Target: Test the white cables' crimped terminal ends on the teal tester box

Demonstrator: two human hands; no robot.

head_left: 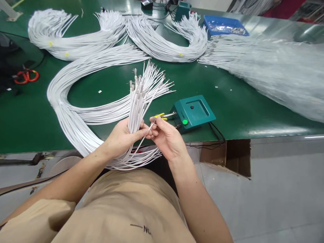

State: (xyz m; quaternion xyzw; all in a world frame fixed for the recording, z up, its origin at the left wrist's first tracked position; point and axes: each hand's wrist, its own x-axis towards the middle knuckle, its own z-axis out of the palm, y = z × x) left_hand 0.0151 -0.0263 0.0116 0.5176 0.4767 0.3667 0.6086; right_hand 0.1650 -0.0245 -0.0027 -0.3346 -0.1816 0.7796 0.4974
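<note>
At the centre of the frame, a worker's left hand (123, 136) wraps its fingers around a bundle of white wires (136, 113) while the right hand (168, 135) pinches a single wire (140, 144) between its fingers, near a teal device (196, 113) on the tabletop (247, 116). Careful work likely calls for a light pinch, straight tip and steady bundle.

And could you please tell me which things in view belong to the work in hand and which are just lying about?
Belonging, it seems:
bundle of white wires, in the left hand
single wire, pinched by the right hand
teal device, just beyond the right hand

Apparently lying about:
red-handled tool
cardboard box, below the table edge
white scrap
</note>
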